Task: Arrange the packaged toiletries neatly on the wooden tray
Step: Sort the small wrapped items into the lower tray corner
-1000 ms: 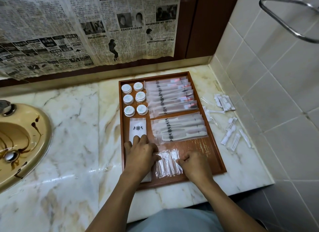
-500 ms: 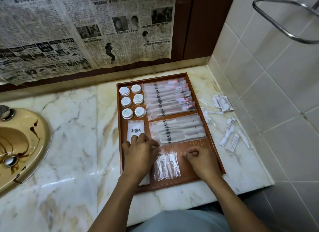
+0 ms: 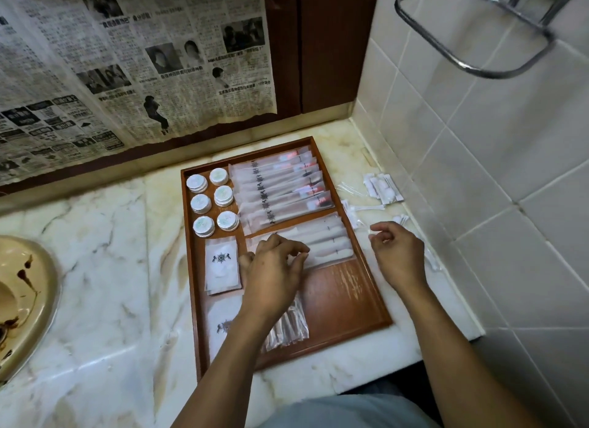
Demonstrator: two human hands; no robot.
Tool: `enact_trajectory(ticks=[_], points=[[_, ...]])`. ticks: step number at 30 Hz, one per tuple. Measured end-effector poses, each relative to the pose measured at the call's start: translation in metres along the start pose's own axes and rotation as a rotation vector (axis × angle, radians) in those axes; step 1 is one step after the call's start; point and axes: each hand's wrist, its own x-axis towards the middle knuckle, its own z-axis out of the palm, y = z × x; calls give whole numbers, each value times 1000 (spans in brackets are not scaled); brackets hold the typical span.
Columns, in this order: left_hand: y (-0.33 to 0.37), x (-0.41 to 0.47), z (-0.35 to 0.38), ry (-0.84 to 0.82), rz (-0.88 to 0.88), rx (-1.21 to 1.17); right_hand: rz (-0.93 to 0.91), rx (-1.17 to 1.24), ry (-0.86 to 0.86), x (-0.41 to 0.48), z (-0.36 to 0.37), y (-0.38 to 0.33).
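Observation:
The wooden tray (image 3: 345, 300) lies on the marble counter. It holds several round white tubs (image 3: 212, 201), a fanned row of long packets (image 3: 280, 188), a stack of white packets (image 3: 331, 239), two emblem sachets (image 3: 221, 265) and a bunch of clear small packets (image 3: 291, 327). My left hand (image 3: 274, 271) hovers over the tray's middle with loosely curled fingers, fingertips at the near edge of the white stack. My right hand (image 3: 398, 252) is off the tray's right rim, fingers loosely curled, above loose packets on the counter. Neither hand plainly holds anything.
Loose swab and cotton packets (image 3: 382, 188) are scattered on the counter between tray and tiled wall. A beige sink (image 3: 25, 300) sits at the left. Newspaper (image 3: 127, 61) covers the back wall. A metal towel bar (image 3: 478, 35) juts out above right.
Both hands left the clear small packets. My left hand moved up to the white stack. My right hand swung off the tray to the counter on the right.

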Motion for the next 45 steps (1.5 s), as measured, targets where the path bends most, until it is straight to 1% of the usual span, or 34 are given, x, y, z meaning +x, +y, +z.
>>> enact_trajectory(ticks=[4,5,7,10,13,17,23,27,32,35,37,39,41,42,45], points=[[19,13,11,-16,37,32,-108,-275,-62,32,16,26],[24,18,15,-25,50,36,-142,-315,-44,34,21,33],[30,29,22,-38,65,44,-240,-366,47,32,27,45],[39,52,35,-35,90,126,-343,-427,154,26,29,53],[53,81,47,-60,128,197,-313,-414,197,31,30,54],[65,121,56,-110,202,311,-333,-370,215,29,31,54],[78,186,80,-184,299,492,-240,-252,243,30,38,60],[83,205,93,-275,357,635,-176,-212,227,31,40,63],[83,208,101,-332,391,606,-193,-200,239,30,40,62],[81,207,102,-296,389,634,-179,-192,231,30,40,62],[79,205,101,-239,351,580,-179,-188,228,31,40,62],[79,199,95,-147,224,420,-178,-174,225,30,39,60],[81,187,85,-40,39,169,-173,-148,227,30,36,57],[81,179,80,-13,-56,37,-171,-135,228,30,36,57],[79,153,66,-48,-280,-468,-170,-115,226,30,35,55]])
